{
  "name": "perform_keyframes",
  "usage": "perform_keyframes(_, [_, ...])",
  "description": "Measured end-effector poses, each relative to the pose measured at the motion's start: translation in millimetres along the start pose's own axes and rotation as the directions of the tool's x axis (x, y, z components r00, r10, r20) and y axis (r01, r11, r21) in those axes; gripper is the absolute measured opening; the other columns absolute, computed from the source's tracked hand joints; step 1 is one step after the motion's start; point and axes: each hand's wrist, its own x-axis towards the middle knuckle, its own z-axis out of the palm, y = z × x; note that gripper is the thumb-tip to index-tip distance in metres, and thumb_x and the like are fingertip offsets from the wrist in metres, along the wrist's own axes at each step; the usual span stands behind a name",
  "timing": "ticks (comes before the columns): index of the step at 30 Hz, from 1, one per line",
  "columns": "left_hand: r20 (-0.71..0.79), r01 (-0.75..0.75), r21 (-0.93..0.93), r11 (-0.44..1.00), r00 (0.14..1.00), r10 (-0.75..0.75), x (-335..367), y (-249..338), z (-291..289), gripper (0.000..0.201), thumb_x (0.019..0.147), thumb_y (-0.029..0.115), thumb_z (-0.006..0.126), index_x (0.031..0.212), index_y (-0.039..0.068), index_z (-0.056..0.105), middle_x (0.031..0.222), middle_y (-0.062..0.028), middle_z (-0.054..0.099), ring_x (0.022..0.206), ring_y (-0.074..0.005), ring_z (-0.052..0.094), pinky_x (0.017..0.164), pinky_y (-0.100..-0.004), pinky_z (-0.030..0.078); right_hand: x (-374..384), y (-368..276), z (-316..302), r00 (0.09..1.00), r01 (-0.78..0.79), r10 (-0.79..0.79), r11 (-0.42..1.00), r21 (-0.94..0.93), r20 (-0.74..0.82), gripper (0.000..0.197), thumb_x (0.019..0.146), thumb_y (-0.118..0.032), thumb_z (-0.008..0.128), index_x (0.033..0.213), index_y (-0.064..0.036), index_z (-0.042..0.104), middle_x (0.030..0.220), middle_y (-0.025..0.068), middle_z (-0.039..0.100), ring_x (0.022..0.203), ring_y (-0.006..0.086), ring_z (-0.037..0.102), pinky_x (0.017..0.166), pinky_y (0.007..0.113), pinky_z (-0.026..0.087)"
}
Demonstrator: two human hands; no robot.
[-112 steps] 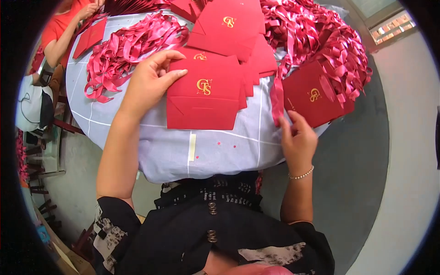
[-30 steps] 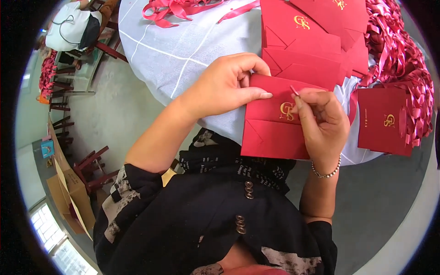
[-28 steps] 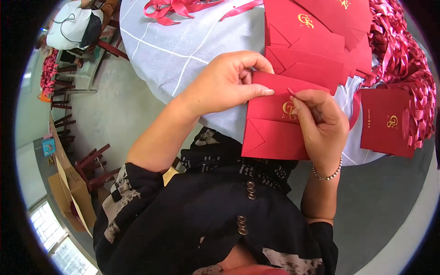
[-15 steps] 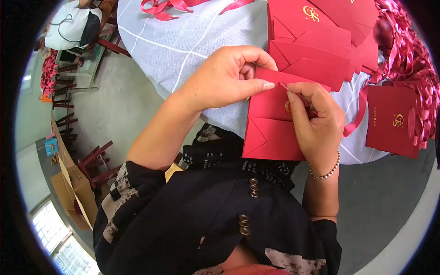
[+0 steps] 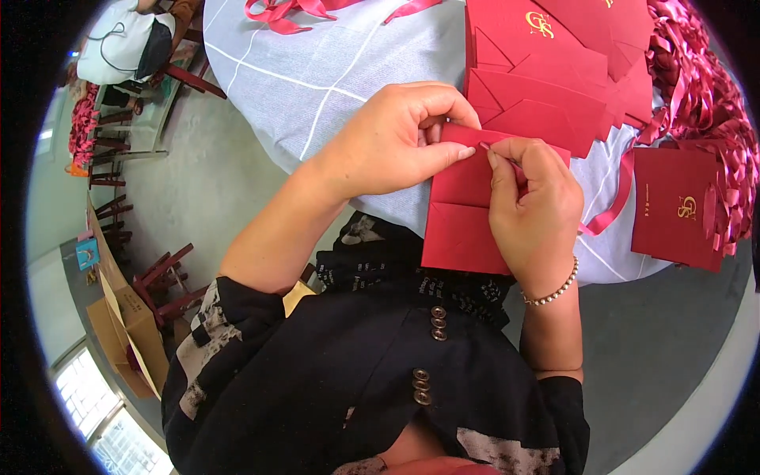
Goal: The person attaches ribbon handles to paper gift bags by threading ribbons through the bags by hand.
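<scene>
A flat red paper gift bag (image 5: 463, 233) with a folded base lies before me at the table's near edge. My left hand (image 5: 396, 146) grips its top edge, thumb on the front and fingers curled behind. Close by that thumb tip, my right hand (image 5: 542, 194) pinches the end of a red satin ribbon (image 5: 613, 215) between thumb and forefinger against the bag's upper part. The ribbon's tail comes out beyond my right hand onto the cloth. My right hand covers the bag's right side, and whether the ribbon passes through a hole cannot be seen.
Flat red bags (image 5: 538, 99) are piled just beyond my hands. At right lie bags with ribbon handles (image 5: 673, 210) and a heap of ribbons (image 5: 689, 87). Loose ribbons (image 5: 297, 12) rest on the grey checked tablecloth (image 5: 273, 91). A cardboard box (image 5: 131, 336) and wooden stools (image 5: 166, 281) stand left.
My right hand has shifted slightly left and up, its pinch now nearer my left thumb. The bag's lower edge has moved up a little, and the right hand covers more of its front.
</scene>
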Motion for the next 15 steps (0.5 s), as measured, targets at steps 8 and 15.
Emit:
perform_keyframes(8, [0.001, -0.149, 0.194, 0.970, 0.988, 0.152, 1, 8, 2, 0.020, 0.081, -0.005, 0.075, 0.100, 0.002, 0.070, 0.090, -0.0010, 0.065, 0.066, -0.0036, 0.051, 0.057, -0.0201, 0.040, -1, -9, 12, 0.994, 0.076, -0.090, 0.979, -0.189, -0.065, 0.005, 0.083, -0.002, 0.061, 0.086, -0.0035, 0.058, 0.076, 0.0155, 0.058, 0.069, 0.0364, 0.061, 0.062, 0.045, 0.052])
perform_keyframes(15, [-0.020, -0.333, 0.208, 0.920, 0.939, 0.344, 1, 12, 1, 0.025, 0.079, -0.009, 0.074, 0.101, 0.001, 0.070, 0.090, -0.0081, 0.068, 0.070, -0.0138, 0.060, 0.061, -0.0244, 0.047, 8, -21, -31, 0.996, 0.074, -0.074, 0.997, 0.007, 0.041, 0.027, 0.073, 0.001, 0.079, 0.097, -0.0007, 0.068, 0.089, 0.0117, 0.066, 0.080, 0.0273, 0.064, 0.070, 0.035, 0.052])
